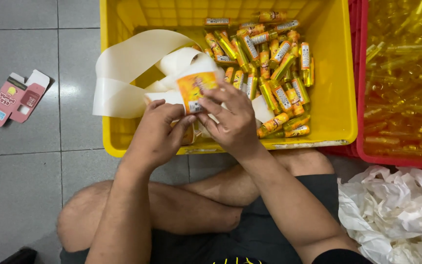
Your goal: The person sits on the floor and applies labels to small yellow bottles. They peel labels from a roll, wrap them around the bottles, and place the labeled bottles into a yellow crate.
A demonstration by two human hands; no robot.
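Both hands, left hand point(158, 131) and right hand point(230, 122), pinch an orange label point(197, 89) on its white backing strip point(128, 68) (thin, floppy; probably best gripped by edges), labelled bottles point(274, 73) at two o'clock.

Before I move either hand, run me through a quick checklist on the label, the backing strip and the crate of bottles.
1. Orange label pinched at its lower edge by both hands: ok, left hand and right hand meet there.
2. Label flat, not creased: ok on the face that shows.
3. White backing strip free of tangles: cannot tell, it loops loosely over the yellow crate wall.
4. Small bottle between the hands: cannot tell, the fingers hide it.
5. Labelled bottles inside the crate: ok, heaped in its right half.
6. Red crate of unlabelled bottles alongside: ok, at the right.
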